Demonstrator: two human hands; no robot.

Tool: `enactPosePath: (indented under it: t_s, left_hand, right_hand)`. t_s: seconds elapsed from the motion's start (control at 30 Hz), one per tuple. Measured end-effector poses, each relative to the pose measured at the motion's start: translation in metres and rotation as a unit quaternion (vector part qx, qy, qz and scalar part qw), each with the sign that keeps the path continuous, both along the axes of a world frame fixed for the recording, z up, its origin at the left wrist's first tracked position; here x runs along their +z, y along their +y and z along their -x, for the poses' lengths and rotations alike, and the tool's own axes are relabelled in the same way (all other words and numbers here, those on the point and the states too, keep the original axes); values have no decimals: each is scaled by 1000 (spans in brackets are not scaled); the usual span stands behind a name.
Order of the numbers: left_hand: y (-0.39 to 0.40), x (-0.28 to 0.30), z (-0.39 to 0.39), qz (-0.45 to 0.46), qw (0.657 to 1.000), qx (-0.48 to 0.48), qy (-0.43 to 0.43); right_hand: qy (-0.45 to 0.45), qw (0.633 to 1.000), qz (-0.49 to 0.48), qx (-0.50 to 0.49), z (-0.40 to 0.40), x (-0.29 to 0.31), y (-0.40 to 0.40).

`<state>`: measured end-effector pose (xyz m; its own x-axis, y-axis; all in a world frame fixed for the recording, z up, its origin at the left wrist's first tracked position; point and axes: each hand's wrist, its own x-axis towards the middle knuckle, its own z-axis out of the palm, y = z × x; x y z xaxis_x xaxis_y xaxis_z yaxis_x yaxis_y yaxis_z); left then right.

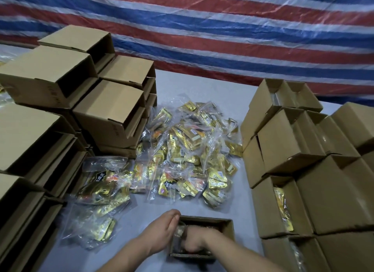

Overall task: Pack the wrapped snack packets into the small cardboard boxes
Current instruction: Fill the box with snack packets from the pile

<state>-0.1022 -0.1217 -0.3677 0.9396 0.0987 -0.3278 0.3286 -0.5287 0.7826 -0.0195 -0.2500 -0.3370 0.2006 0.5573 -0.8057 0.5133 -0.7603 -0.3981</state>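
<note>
Bottom centre, right hand (194, 241) is down inside the box (226, 225), fist closed on a packet (180, 231), I judge; left hand (164, 229) braces its wall, fingers together. Beyond, mid-frame, the pile (182, 150): light, crinkly, slippery bags, best pinched at an edge.

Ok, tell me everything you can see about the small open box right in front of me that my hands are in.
The small open box is plain brown cardboard, standing upright on the grey table near the bottom centre, top open. Its inside is dark, with a clear plastic-wrapped packet showing at the left end. The left hand holds its left wall and the packet; the right hand reaches down inside it. Filled boxes stack to its right, loose gold packets lie beyond.
</note>
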Motion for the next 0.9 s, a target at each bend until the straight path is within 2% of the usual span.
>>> enactPosePath:
  t_s: [0.1,0.17,0.23,0.37,0.47,0.53,0.6,0.7,0.8,0.9]
  left_hand:
    - [2,0,-2,-8,1000,-6,6]
    - [2,0,-3,-6,1000,-7,8]
    - [2,2,-4,-4,1000,-4,12]
    - [0,0,-5,-7,1000,-1,19]
    - [-1,-2,-2,-3,1000,-1,26]
    - [-1,-2,-2,1,1000,6,27]
    - [-2,0,-5,-1,1000,12,27]
    - [-2,1,-7,-7,1000,11,25]
    - [-3,2,-6,-7,1000,7,25]
    - [-7,4,-5,-10,999,-5,30]
  right_hand:
    - [-34,998,-22,-40,-5,9,-9]
    - [-86,992,-2,-92,-17,13,-24]
    - [-116,988,15,-98,-25,12,-40]
    - [-54,993,63,-85,-18,2,-50]
    - [-51,993,67,-80,-13,0,-45]
    - [-98,992,48,-66,-18,4,-40]
    - [-128,987,-9,-96,-20,5,-33]
    - [-79,986,-55,-139,-11,1,-21]
    - [-78,992,-39,-95,2,-7,-6]
    - [-66,997,-11,29,9,-13,14]
